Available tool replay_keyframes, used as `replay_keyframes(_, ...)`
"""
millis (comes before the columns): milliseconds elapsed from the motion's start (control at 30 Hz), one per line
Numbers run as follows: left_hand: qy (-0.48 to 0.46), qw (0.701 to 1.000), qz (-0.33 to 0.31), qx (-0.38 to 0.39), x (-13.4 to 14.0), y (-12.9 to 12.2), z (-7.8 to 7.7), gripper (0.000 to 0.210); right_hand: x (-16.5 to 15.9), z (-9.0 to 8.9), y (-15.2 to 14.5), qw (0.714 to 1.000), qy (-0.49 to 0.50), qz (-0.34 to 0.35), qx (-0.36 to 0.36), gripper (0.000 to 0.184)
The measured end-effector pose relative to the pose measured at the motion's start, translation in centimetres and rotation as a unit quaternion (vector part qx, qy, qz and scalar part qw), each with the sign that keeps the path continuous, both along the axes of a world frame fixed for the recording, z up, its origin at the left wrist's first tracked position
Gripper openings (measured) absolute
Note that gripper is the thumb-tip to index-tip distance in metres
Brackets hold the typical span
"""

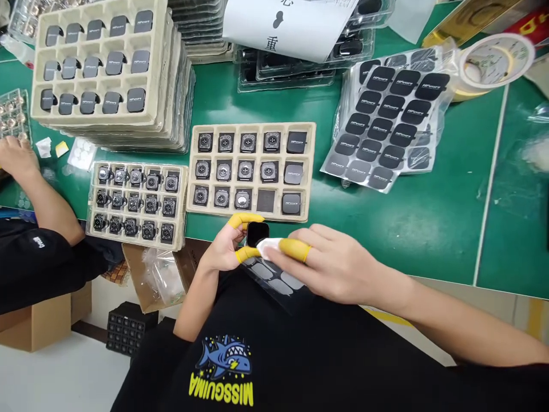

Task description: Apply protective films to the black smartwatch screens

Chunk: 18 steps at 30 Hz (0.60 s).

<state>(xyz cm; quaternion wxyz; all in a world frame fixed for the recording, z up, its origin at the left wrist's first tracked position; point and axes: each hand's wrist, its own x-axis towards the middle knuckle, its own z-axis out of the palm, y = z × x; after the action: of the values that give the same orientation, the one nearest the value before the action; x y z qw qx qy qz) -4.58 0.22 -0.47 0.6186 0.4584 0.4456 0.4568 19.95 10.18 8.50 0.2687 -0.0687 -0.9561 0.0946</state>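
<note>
My left hand [229, 245], with yellow finger cots on thumb and forefinger, is closed on a black smartwatch body [257, 233], its dark glass facing up. My right hand [323, 260], one finger in a yellow cot, pinches a white wiping cloth [269, 247] against the lower edge of that watch. Just beyond lies a beige tray [252, 216] of watch bodies, most with their sensor backs up and the right column showing black printed film; one pocket holds no watch. Below my hands, a sheet with pale rounded shapes [274, 278] is partly covered.
A second tray of watches [184, 226] lies at left, near a tall tray stack [154, 109]. Black label sheets [369, 151] and a tape roll [521, 60] are at right. A co-worker's arm [55, 200] reaches in at left. Cartons [148, 289] stand below the table edge.
</note>
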Motion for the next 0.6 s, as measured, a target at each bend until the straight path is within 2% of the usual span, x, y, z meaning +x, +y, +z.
replay_keyframes(133,0.019,0.998,-0.044,0.032,0.0,0.7,0.6,0.062,-1.5,-0.6,-0.4,0.999,-0.01,0.036,-0.007,0.026)
replay_keyframes(267,0.039,0.997,-0.047,0.04,0.1,0.9,0.6,0.066,-2.5,-1.1,0.3,0.999,-0.013,-0.001,0.047,0.024)
replay_keyframes(400,-0.001,1.0,-0.013,0.005,0.3,0.3,0.1,0.075,-1.5,-0.7,1.1,0.996,-0.029,-0.044,0.077,0.026)
replay_keyframes(600,-0.015,1.0,0.003,-0.027,-0.2,0.0,0.5,0.073,0.9,-0.1,1.5,0.998,-0.013,-0.054,0.032,0.029)
